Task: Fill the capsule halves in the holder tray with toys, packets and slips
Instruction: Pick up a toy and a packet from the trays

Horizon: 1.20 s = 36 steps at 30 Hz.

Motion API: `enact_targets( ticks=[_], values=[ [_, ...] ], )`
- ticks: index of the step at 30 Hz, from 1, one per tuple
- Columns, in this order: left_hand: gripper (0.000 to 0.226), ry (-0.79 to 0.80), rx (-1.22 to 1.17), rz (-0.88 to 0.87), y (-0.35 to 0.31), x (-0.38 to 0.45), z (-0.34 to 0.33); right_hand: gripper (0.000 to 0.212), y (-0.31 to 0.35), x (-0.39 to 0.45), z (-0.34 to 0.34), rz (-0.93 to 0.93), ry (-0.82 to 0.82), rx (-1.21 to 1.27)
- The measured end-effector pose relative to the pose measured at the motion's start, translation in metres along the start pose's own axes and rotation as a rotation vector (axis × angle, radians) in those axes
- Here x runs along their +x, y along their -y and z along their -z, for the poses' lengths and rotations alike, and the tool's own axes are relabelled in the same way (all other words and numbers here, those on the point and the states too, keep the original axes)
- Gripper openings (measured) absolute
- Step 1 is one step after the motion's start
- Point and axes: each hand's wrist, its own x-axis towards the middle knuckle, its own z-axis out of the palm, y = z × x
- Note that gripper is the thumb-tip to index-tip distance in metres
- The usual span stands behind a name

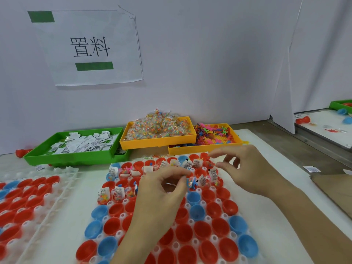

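Note:
A white holder tray (211, 239) in front of me carries red and blue capsule halves (209, 227). Its far rows hold toys, packets and white slips (188, 164); the near rows show bare cups. My left hand (162, 187) hovers over the tray's middle, its fingers curled around small clear packets, and a blue toy (192, 182) sits in a cup by its fingertips. My right hand (245, 168) floats above the tray's far right corner with fingers spread and nothing visible between them.
At the back stand a green bin of white slips (80, 144), a yellow bin of bead packets (158, 130) and a yellow bin of small plastic toys (213, 136). A second capsule tray (24, 199) lies to the left. Cardboard (335, 189) lies right.

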Motion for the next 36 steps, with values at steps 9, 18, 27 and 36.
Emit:
enact_targets(
  ticks=[9,18,27,36],
  values=[
    [0.018,0.287,0.196,0.07,-0.024,0.005,-0.035,0.021,-0.021,0.0,0.0,-0.045,-0.117,-0.005],
    [0.016,0.323,0.277,0.084,-0.025,0.01,-0.058,0.023,-0.03,-0.001,-0.004,-0.101,-0.11,-0.039],
    [0.019,-0.043,0.069,0.127,-0.015,0.02,-0.022,0.025,-0.028,-0.002,0.0,-0.089,-0.134,-0.023],
    [0.022,-0.094,0.032,0.134,0.0,0.016,-0.007,0.042,-0.009,-0.004,0.018,-0.163,0.155,0.139]
  ],
)
